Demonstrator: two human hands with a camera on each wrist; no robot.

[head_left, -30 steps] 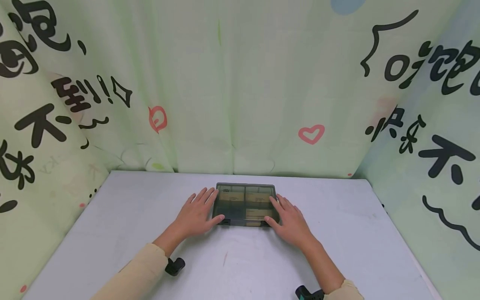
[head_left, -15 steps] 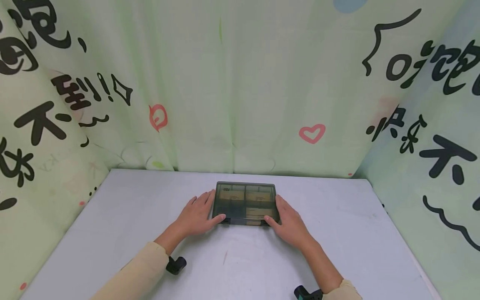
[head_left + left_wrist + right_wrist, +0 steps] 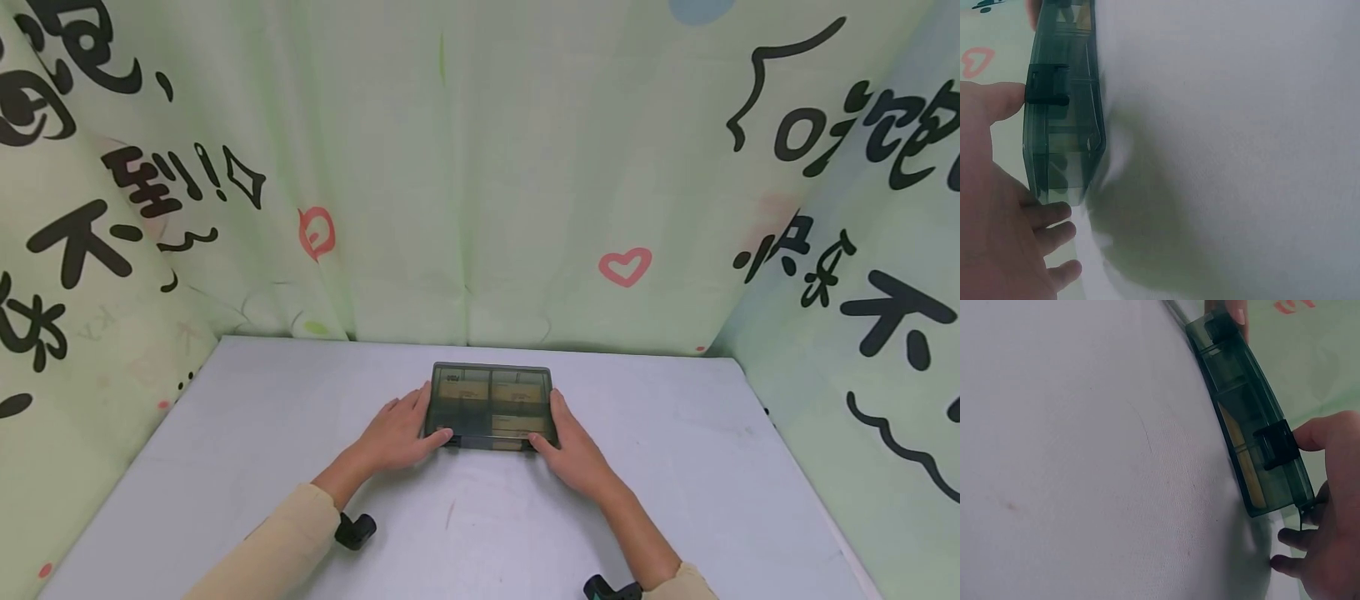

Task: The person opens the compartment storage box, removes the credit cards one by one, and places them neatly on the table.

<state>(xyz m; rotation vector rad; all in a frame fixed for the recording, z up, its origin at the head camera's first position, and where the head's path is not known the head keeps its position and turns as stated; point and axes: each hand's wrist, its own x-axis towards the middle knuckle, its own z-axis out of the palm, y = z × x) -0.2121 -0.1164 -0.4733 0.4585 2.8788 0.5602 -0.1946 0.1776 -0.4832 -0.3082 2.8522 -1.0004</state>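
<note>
A dark, see-through compartment box [image 3: 465, 414] with a shut lid lies flat on the white table. Tan pieces show in several of its sections. My left hand [image 3: 397, 433] holds the box's left side, thumb by the front latch [image 3: 1047, 84] and the other fingers along the end wall. At the opposite end my right hand [image 3: 581, 450] grips likewise, its thumb on the lid edge at the other latch [image 3: 1277, 444]. In the right wrist view, two of the right fingers [image 3: 1294, 540] stick out past the box's corner.
The white-covered table [image 3: 465, 533] stretches around the box on every side. A pale green curtain [image 3: 480, 167] with black lettering and red hearts stands behind it and along both sides. A black wrist camera [image 3: 354, 531] sits by the left sleeve.
The right fingers have slid off the lid's top to the box's right side, and the left fingers have drawn in along the left side. The box stays in place, shut.
</note>
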